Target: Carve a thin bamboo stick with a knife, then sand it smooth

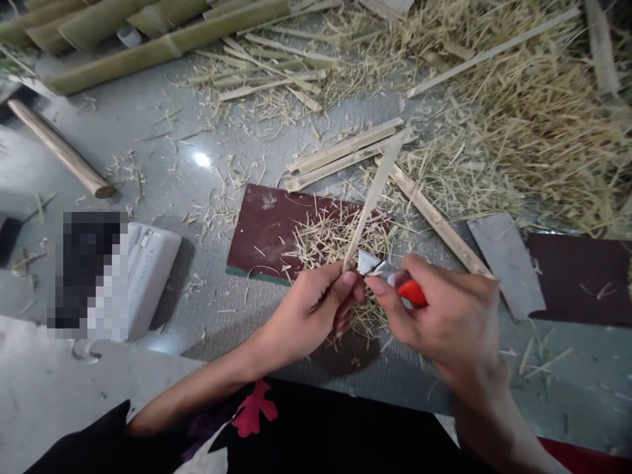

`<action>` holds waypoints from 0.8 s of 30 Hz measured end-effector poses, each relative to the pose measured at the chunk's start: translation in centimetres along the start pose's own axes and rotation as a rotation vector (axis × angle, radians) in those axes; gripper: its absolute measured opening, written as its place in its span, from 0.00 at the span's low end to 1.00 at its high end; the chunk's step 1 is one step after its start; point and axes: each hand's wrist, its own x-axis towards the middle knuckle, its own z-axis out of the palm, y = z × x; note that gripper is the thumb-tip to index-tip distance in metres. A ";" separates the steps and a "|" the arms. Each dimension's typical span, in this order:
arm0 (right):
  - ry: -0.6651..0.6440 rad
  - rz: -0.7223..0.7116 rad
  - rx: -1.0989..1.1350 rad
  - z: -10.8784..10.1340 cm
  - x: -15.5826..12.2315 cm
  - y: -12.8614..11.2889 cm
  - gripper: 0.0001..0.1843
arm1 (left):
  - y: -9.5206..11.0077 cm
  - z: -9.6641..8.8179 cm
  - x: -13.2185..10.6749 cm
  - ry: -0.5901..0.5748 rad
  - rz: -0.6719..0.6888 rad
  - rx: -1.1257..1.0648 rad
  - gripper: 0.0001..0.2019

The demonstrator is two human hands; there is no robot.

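My left hand [311,309] is closed around the lower end of a thin bamboo strip [372,194], which slants up and to the right over a dark red board [269,227]. My right hand [447,316] grips a knife with an orange-red handle [412,291]. Its short metal blade [370,264] rests against the strip just above my left thumb. A heap of fine bamboo shavings [330,240] lies on the board under both hands.
Split bamboo slats [345,155] and a flat stick [437,224] lie behind the board. A big pile of shavings [533,125] fills the right. Green bamboo halves [162,43] lie at the back, a round wooden rod [62,151] at left, a white box [148,273] nearby.
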 end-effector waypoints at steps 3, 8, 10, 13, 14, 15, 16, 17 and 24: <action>-0.051 -0.049 0.004 0.0 0.1 0.2 0.24 | 0.2 -0.1 0.1 -0.025 0.025 -0.004 0.14; -0.146 -0.086 0.002 0.1 0.2 0.2 0.26 | 0.8 -0.4 0.1 -0.039 0.065 0.123 0.10; -0.150 -0.085 0.011 0.1 0.2 0.2 0.26 | 0.9 -0.5 0.1 -0.030 0.081 0.183 0.10; -0.164 -0.073 0.016 0.2 0.2 0.2 0.26 | 0.9 -0.4 -0.1 0.027 0.114 0.268 0.09; -0.175 -0.070 0.024 0.2 0.2 0.2 0.25 | 0.9 -0.3 -0.1 0.043 0.125 0.293 0.08; -0.191 -0.066 0.036 0.2 0.2 0.2 0.25 | 1.0 -0.3 -0.2 0.052 0.136 0.317 0.08; -0.207 -0.060 0.051 0.2 0.2 0.2 0.25 | 1.1 -0.2 -0.2 0.052 0.147 0.340 0.07; -0.220 -0.056 0.068 0.2 0.1 0.2 0.24 | 1.2 -0.1 -0.3 0.045 0.160 0.359 0.07; -0.217 -0.059 0.129 0.1 0.0 0.1 0.24 | 1.8 -0.3 -0.2 -0.016 0.275 0.530 0.06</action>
